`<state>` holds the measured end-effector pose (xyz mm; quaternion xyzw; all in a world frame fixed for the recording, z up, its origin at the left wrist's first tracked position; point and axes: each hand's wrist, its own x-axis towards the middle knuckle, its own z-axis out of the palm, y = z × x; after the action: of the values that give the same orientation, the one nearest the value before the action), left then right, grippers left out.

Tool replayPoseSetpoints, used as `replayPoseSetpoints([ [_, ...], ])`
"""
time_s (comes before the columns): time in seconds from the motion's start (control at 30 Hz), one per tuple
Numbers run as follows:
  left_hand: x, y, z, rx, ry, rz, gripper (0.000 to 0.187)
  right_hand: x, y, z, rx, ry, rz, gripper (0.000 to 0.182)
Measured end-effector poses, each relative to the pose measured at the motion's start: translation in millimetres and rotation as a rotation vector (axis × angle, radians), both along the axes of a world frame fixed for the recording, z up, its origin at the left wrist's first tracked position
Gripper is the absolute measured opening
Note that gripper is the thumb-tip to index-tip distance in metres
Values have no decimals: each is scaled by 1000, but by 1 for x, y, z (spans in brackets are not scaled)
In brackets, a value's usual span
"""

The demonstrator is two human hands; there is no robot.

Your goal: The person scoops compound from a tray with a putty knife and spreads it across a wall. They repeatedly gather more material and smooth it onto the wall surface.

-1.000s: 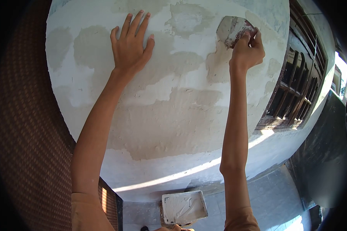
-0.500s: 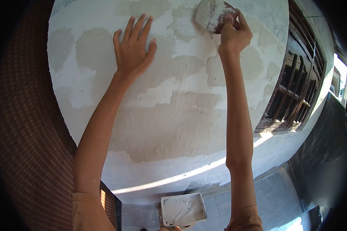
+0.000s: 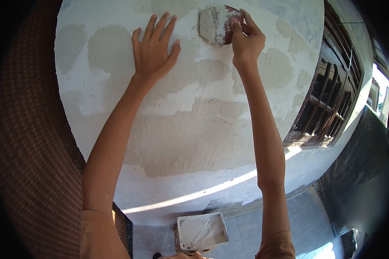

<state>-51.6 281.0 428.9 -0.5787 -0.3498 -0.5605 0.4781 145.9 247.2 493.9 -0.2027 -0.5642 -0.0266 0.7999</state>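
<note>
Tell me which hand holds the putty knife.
The right hand, up by the wall's top, grips the putty knife. The left hand only lies flat, fingers spread, on the plaster.

Bright daylight from right, strong fisheye bending, dark vignetted corners

Single head view, close, facing the wall point(image 3: 194, 142), fisheye-warped

1. Bare wall point(image 3: 194, 129) lies open below and between both arms.
2. Window frame point(image 3: 324, 103) blocks the right.
3. Woven screen point(image 3: 26, 151) closes the left.
4. Tray point(image 3: 202, 232) sits on the floor beneath.
</note>
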Motion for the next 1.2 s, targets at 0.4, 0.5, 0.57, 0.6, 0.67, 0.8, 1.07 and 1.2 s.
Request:
replayPoseSetpoints([
  [0.4,-2,-27,-33,-203,35,-104,63,80,-32,-81,-41,181,-230,40],
  [0.5,2,-36,-83,-257,40,-107,64,68,-62,-137,-211,211,-59,45],
  [0.57,2,-47,-120,-311,32,-80,64,68,-73,-178,-306,186,68,43],
  [0.6,2,-54,-140,-332,25,-82,63,69,-79,-199,-352,180,78,43],
  [0.67,4,-68,-188,-404,13,-64,63,74,-90,-245,-476,163,146,37],
  [0.8,7,-110,-306,-596,-22,-49,61,84,-118,-350,-774,162,258,27],
  [1.07,38,-217,-573,-1142,-257,-68,53,97,-186,-586,-1332,63,143,24],
  [1.2,51,-264,-669,-1395,-437,-72,51,99,-213,-678,-1451,-89,-17,23],
])
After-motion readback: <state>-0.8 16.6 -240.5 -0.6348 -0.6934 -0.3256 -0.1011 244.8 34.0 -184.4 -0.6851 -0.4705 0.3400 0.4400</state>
